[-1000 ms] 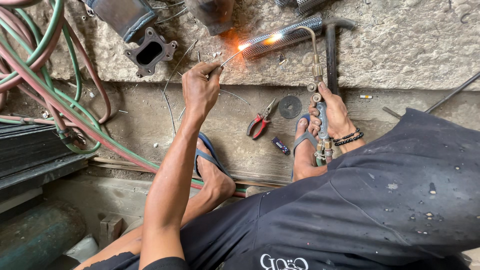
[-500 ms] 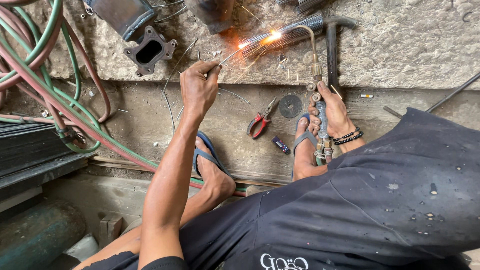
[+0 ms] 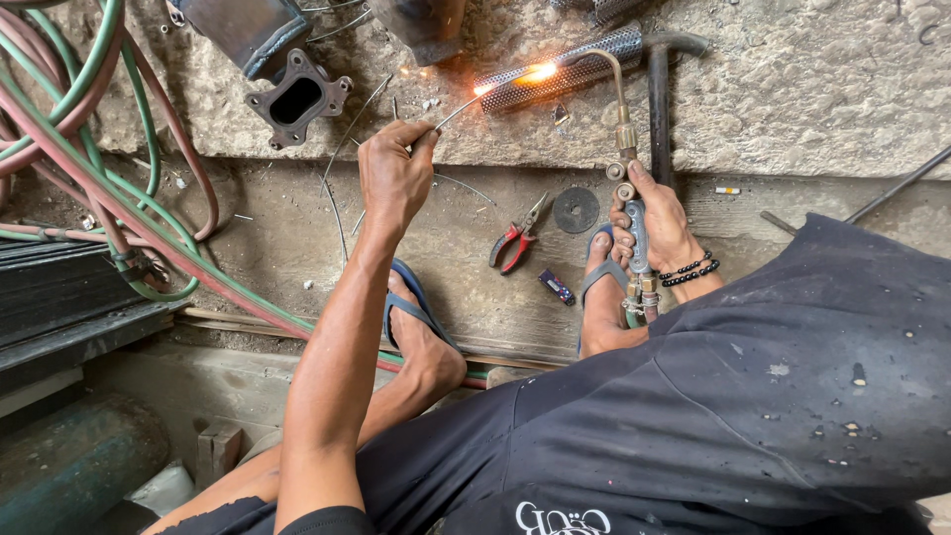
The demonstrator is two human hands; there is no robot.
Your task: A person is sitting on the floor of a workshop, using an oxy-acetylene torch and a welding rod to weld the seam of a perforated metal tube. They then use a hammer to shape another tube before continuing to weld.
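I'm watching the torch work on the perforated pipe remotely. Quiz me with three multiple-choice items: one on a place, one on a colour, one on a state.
1. Where do the pliers lie?
A. On the ground between the two feet
B. On the stone ledge beside the pipe
C. In the left hand

2. What colour are the pliers' handles?
A. Blue
B. Red
C. Yellow

3. What is the state of the torch?
A. Unlit, lying on the ground
B. Lit, held in the right hand
C. Lit, held in the left hand

Answers:
1. A, they rest on the ground below the ledge, between the sandalled feet.
2. B, both handles show red.
3. B, the right hand grips its body and a bright glow shows at the perforated pipe, while the left hand holds a thin rod.
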